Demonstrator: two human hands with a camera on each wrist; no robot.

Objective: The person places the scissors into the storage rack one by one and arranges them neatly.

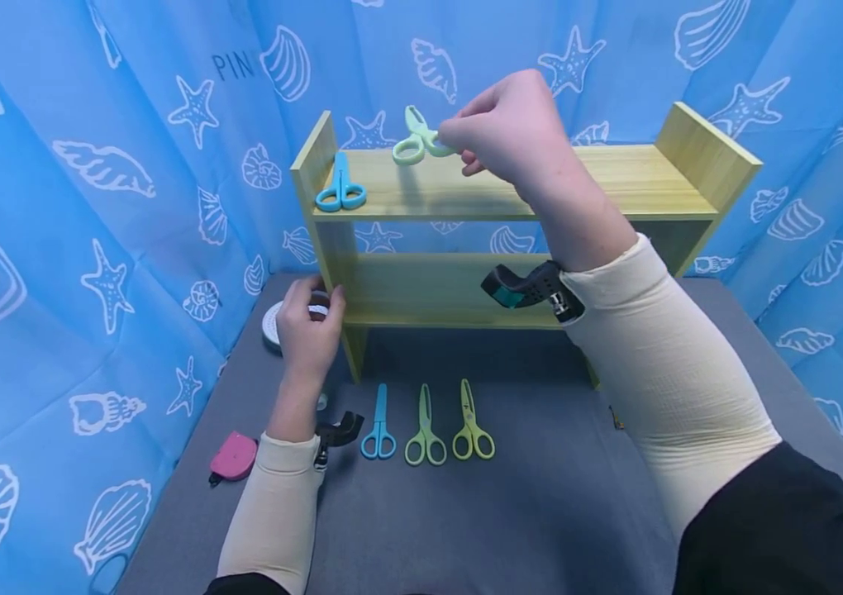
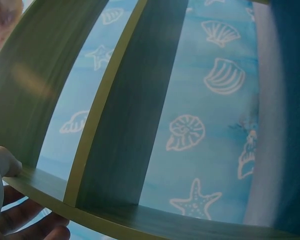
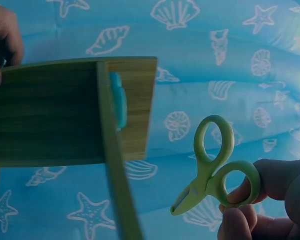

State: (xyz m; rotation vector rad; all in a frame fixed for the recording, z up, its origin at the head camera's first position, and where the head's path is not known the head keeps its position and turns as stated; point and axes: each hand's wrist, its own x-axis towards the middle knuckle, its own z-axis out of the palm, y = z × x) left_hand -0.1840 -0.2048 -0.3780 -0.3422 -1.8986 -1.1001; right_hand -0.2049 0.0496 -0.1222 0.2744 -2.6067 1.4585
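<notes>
My right hand (image 1: 514, 132) pinches one handle loop of a pair of light green scissors (image 3: 205, 182), held in the air above the top board of a wooden shelf (image 1: 615, 178). The scissors' handles are spread apart. Blue scissors (image 1: 341, 190) lie at the left end of that top board. With its thumb and fingers about the shelf's left side panel, my left hand (image 1: 310, 330) grips the edge; the left wrist view shows the thumb (image 2: 5, 162) on the inner face and fingers beyond. On the table below lie blue scissors (image 1: 379, 430), green scissors (image 1: 425, 430) and yellow scissors (image 1: 470, 426).
A roll of white tape (image 1: 271, 326) lies behind my left hand, partly hidden. To the left is a pink tape measure (image 1: 234, 457) on the grey table (image 1: 511, 512). A blue curtain (image 1: 131, 248) with white sea shells hangs behind and at the sides.
</notes>
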